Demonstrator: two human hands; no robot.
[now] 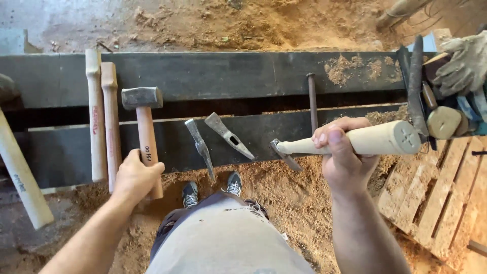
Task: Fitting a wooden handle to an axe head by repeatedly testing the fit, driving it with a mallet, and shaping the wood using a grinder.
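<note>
We grip the club hammer [144,134] left-handed [136,175]; our right hand [342,152] clasps the pick-hammer handle [365,140], centre-right; seating the head follows.

The desk [228,76] is dark grey-black, dusted with patches of tan sawdust [350,68]. The mallet [144,132] has a dull grey steel head and a reddish-brown wooden handle. Two loose handles [101,122] beside it are pale beige with faint red markings. The handle [365,139] in the right hand [345,152] is cream, its end cut with a dark cross. Two hammer heads [215,137] are grey metal. The floor [284,193] is orange-brown sawdust. The pallet [446,198] is light yellowish wood. The work glove [464,63] is dirty grey-beige. The shoes [212,189] are black with white laces.
</note>
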